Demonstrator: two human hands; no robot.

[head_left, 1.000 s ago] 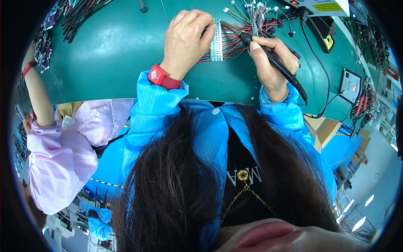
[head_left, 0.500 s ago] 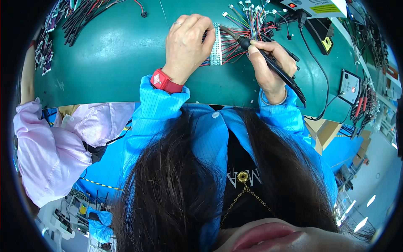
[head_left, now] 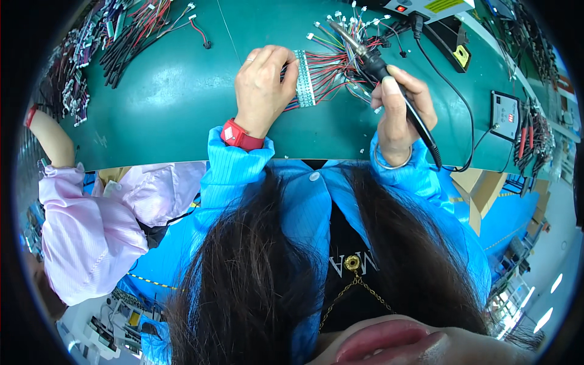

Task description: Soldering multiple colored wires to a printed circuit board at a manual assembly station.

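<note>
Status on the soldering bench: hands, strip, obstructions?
Left hand pinning connector strip. Right hand holding soldering iron, tip among wires. Nothing blocking.

one soldering iron [head_left: 389, 82], one terminal strip [head_left: 305, 79]

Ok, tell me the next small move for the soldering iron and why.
Probably lower the soldering iron in the right hand toward the connector strip. Its tip sits raised among the wire ends, off the strip, while the left hand pins that strip to the green mat.
</note>
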